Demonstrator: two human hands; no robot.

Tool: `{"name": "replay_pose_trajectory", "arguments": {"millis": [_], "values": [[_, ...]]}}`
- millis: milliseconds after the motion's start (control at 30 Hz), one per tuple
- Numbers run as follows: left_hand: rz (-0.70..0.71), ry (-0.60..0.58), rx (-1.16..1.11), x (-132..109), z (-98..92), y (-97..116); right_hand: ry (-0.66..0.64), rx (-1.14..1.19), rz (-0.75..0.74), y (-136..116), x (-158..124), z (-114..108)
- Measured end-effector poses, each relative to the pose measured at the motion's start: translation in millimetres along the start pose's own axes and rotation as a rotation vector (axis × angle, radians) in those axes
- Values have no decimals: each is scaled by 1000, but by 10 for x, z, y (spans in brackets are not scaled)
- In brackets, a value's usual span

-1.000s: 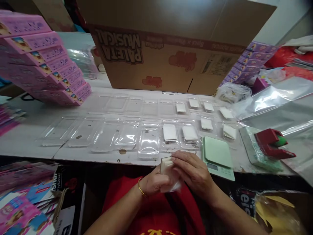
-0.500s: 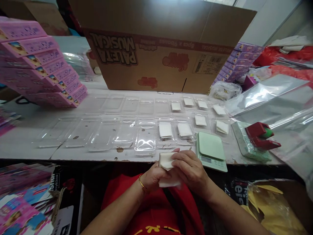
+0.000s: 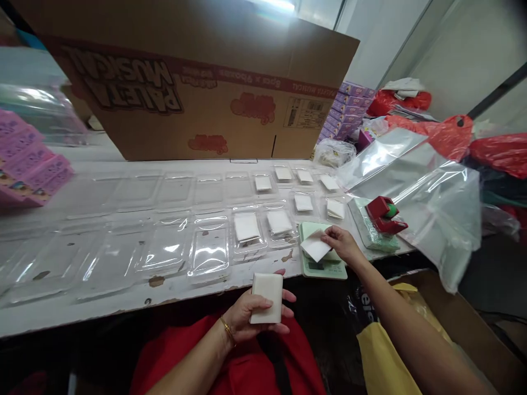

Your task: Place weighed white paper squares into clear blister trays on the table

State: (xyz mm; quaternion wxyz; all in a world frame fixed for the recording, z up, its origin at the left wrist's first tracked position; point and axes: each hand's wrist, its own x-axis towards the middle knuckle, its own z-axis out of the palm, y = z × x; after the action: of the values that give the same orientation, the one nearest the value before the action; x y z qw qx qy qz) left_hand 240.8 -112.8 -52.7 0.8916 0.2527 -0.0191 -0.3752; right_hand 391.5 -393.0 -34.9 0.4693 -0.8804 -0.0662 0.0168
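Head view: left hand grips one white stack, thumb on top, fingers spread; its long axis runs 12 to 6 o'clock. Right hand pinches one white sheet over one green scale, at the stack's 2 o'clock; contact unclear. Sheet's free corner points to 6 o'clock. Eight white piles, 11 to 2 o'clock.
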Motion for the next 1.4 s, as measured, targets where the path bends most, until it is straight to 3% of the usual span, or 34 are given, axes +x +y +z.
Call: {"name": "replay_pose_trajectory", "arguments": {"millis": [133, 300, 600, 833, 967, 1067, 1200, 1300, 1400], "values": [[19, 11, 7, -23, 16, 10, 99, -216, -16, 191, 121, -37], [26, 34, 25, -44, 26, -2, 250, -627, -241, 198, 34, -14], [-6, 45, 65, -27, 88, -21, 411, -495, -185, 166, -63, -312], [3, 37, 62, -29, 81, -23, 412, -405, -160, 41, -98, -306], [7, 50, 79, -33, 97, -24, 356, -288, -248, -208, -258, -94], [4, 64, 92, -23, 102, -40, 217, -208, -372, -513, -578, 240], [-3, 103, 105, -7, 83, -89, 25, -269, -530, -846, -1046, 720], [5, 134, 125, -12, 81, -119, 1, -331, -582, -906, -1212, 916], [-5, 116, 140, -24, 102, -120, 13, -363, -621, -867, -1225, 961]]}}
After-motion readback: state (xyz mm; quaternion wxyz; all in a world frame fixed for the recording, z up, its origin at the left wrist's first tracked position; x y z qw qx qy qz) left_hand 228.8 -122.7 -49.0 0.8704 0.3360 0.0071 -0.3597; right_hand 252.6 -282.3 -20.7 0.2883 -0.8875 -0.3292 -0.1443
